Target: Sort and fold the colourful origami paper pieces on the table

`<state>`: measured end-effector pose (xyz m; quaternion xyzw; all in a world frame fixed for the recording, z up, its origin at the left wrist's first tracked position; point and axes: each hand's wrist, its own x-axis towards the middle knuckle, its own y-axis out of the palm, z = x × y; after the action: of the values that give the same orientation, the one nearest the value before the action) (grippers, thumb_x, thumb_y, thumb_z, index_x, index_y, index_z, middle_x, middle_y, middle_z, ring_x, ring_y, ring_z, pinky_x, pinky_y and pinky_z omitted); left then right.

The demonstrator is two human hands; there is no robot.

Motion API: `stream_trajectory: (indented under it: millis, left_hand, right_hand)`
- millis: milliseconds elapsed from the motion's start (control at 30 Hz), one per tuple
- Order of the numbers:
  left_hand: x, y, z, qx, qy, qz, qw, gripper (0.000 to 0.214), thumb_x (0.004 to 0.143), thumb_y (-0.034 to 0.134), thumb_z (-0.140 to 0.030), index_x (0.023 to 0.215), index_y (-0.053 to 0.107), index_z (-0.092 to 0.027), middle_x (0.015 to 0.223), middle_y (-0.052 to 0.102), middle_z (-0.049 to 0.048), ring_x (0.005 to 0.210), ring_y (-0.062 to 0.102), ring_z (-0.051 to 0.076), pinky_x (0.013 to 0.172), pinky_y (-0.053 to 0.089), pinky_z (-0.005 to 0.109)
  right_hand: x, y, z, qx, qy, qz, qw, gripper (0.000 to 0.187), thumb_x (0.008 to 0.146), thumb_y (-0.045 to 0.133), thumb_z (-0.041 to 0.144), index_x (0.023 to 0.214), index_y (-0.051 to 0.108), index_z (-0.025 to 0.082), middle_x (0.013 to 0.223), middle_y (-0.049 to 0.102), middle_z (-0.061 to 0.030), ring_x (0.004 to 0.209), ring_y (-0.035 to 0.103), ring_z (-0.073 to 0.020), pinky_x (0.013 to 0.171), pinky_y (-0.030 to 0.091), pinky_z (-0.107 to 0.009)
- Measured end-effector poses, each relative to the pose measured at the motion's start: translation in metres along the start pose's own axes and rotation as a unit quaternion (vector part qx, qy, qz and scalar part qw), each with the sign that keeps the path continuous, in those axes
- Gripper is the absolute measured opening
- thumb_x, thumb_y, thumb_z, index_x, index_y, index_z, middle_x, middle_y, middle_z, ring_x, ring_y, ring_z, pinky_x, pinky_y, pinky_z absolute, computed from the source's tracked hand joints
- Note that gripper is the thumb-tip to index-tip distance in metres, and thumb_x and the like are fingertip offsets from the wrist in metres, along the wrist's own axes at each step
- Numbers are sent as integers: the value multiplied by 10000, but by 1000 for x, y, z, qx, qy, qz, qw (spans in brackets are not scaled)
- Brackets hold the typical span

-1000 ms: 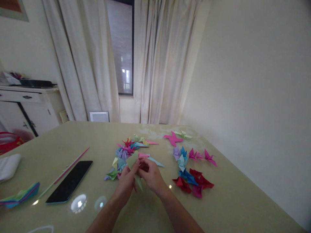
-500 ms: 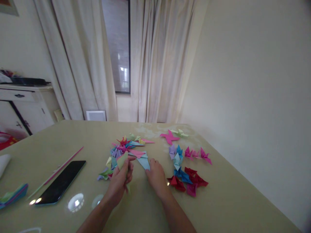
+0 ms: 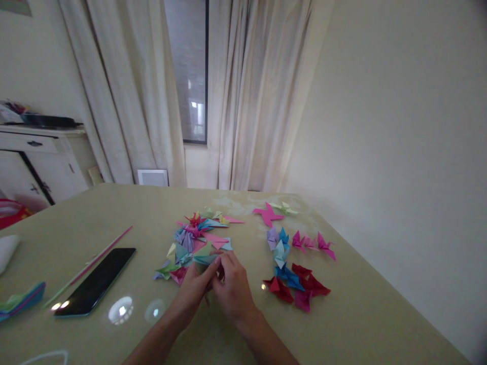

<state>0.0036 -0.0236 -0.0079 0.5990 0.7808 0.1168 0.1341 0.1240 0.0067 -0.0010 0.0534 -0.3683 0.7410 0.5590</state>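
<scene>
Both my hands meet over the table (image 3: 152, 213) near its middle. My left hand (image 3: 194, 286) and my right hand (image 3: 232, 284) pinch a folded paper piece (image 3: 205, 258), light blue and green, between their fingertips. Just beyond them lies a heap of folded paper shapes (image 3: 196, 233) in many colours. A second group of folded shapes (image 3: 294, 271), mostly red, magenta and blue, lies to the right of my right hand.
A black phone (image 3: 95, 281) lies on the left with a pink stick (image 3: 97, 256) beside it. A stack of coloured paper (image 3: 19, 299) sits at the far left edge. A pink paper star (image 3: 268, 214) lies farther back. Curtains, a window and a white cabinet (image 3: 34, 162) stand behind.
My right hand, which had reached out to a light blue piece on the table, has come back to my left hand. Both hands now pinch the paper together, lower over the table.
</scene>
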Motion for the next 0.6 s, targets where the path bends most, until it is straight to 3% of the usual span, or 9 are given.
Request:
stream_trajectory:
  millis: [67,167,233,367,467,533,600]
  left_hand:
    - [0,0,1,-9,10,-19,1000,495,634,960,-560,851,723,-183,795,714,13,725,657,169,666,544,254]
    - [1,0,0,-60,-7,-74,995,553,591,965,-605,859,728,-184,741,698,-11,675,639,152,615,523,235]
    - [2,0,-1,-98,-17,-82,992,586,571,967,-626,861,716,-183,694,660,-37,620,600,122,576,492,214]
    - [4,-1,0,-109,10,-17,994,535,640,959,-578,886,689,-187,690,623,-55,565,532,81,522,417,182]
    - [4,-2,3,-82,35,21,996,497,701,944,-516,991,714,-184,824,707,1,698,626,130,633,500,222]
    - [3,-3,2,-58,35,5,998,539,707,932,-527,1060,731,-172,930,746,51,836,683,190,758,552,281]
    - [3,-6,-2,-26,28,-62,997,542,705,897,-602,997,739,-174,881,735,47,811,681,205,736,559,298]
  right_hand:
    - [-3,2,3,21,-15,-3,1000,306,911,615,80,1164,714,222,1065,669,-63,923,659,-212,854,555,-311]
    - [-3,-1,4,15,-43,-49,998,296,899,700,135,1173,746,238,1235,633,-109,1182,619,-270,1023,525,-383]
    - [-1,-3,2,14,-54,-77,996,254,874,739,139,1108,753,237,1301,625,-119,1247,595,-286,1055,510,-400]
    - [-1,1,-8,28,-83,-93,992,89,974,655,145,970,697,224,951,703,-50,874,678,-200,801,558,-295]
    - [-10,9,-12,-12,-135,-120,983,102,1005,608,160,1013,687,225,928,708,-58,858,676,-212,761,547,-298]
    - [-15,12,-12,-11,-159,-108,981,121,976,622,170,1070,676,225,956,722,-65,866,679,-220,768,550,-309]
    - [-12,13,-11,19,-152,-97,983,200,963,615,190,1157,652,221,1005,732,-68,847,683,-208,761,553,-305]
